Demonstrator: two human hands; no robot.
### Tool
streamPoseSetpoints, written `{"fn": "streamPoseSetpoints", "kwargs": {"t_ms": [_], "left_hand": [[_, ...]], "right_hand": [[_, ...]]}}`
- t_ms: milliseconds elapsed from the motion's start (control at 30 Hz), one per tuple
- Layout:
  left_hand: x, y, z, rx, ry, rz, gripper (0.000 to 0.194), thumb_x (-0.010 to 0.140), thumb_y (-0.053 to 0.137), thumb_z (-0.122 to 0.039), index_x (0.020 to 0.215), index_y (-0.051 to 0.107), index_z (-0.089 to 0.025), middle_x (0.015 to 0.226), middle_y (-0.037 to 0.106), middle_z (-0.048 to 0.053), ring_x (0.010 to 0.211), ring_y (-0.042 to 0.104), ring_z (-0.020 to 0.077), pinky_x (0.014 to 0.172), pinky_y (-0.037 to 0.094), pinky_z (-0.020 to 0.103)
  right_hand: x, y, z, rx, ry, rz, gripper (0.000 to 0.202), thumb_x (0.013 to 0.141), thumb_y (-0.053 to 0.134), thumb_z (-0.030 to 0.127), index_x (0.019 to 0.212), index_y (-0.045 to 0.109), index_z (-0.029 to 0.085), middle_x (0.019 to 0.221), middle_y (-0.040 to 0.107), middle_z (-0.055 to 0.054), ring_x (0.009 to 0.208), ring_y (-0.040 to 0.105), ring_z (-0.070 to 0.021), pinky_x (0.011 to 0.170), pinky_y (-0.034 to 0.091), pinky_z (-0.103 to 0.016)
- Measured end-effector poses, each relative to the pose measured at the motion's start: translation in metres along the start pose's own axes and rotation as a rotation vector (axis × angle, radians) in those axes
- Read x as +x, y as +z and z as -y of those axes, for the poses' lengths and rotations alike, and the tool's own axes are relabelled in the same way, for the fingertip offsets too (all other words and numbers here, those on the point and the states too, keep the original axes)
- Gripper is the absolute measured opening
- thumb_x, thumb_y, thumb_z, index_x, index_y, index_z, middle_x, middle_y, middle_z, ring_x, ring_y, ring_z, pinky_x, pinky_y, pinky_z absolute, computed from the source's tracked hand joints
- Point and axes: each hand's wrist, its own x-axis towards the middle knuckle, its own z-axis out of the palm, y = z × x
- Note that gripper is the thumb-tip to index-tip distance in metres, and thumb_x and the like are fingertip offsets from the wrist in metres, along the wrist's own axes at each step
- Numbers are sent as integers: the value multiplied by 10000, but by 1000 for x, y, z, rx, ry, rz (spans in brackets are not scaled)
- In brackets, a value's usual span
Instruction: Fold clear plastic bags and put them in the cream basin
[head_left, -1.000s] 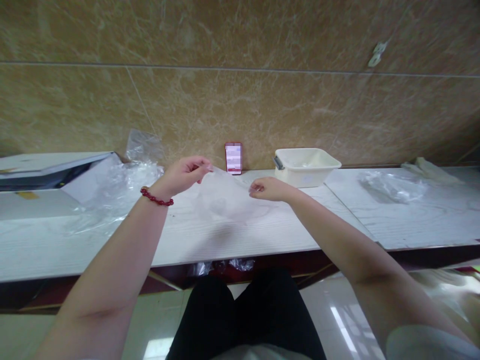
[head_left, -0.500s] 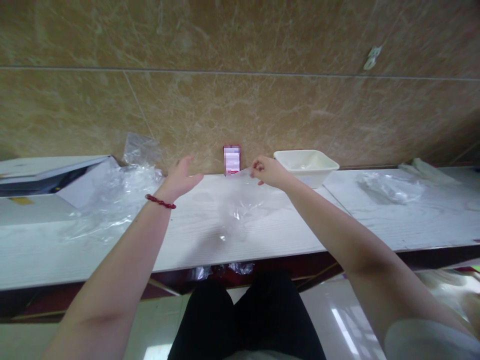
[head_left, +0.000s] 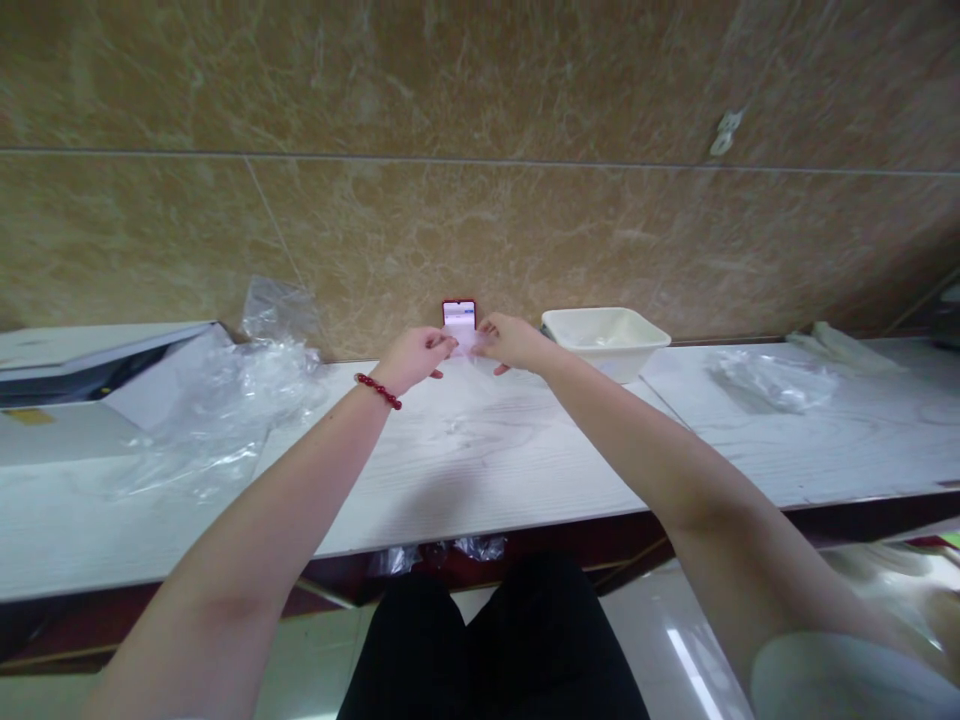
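A thin clear plastic bag (head_left: 471, 372) hangs between my two hands above the white tabletop. My left hand (head_left: 417, 356), below a red bead bracelet (head_left: 379, 390), pinches one side of its upper edge. On the other side my right hand (head_left: 512, 342) grips the bag with its fingers closed. Just behind the bag a phone (head_left: 459, 312) with a lit screen leans upright against the wall, its lower part seen through the film. The bag's lower end is hard to make out against the table.
At the left stand an opened white box (head_left: 67, 430) and a heap of clear plastic bags (head_left: 247, 400). A cream plastic tub (head_left: 607, 345) is right of my right hand. Farther right lie more plastic bags (head_left: 780, 380) and a pale cloth-like piece (head_left: 847, 347). The tiled wall (head_left: 480, 230) closes off the back.
My left hand has moved right from its spread position beside the plastic heap and closed on the bag's edge. My right hand keeps its grip, having shifted slightly left.
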Motion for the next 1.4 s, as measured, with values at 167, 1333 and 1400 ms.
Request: {"fn": "streamPoseSetpoints", "kwargs": {"t_ms": [167,1333,1400], "left_hand": [[11,-12,-2,-139,-276,73,177,704,554,-295,803,608,-158,889,605,61,799,557,156,528,458,213],[-28,26,143,434,558,263,297,803,412,-313,1004,604,-208,1099,570,65,1135,408,187,961,318,381],[-34,29,151,454,538,365,303,809,405,-306,1035,586,-216,1128,553,61,1151,391,185,970,299,385]], "right_hand": [[17,8,-24,291,324,-7,97,644,601,148,611,511,132,589,512,-9,544,526,-102,464,472,-214],[-37,82,-128,-97,-513,-222,85,684,466,110,717,508,176,731,544,-29,736,507,-129,698,414,-256],[-45,90,-135,-110,-474,-92,106,658,481,84,705,521,170,723,545,-20,709,506,-117,682,410,-242]]}}
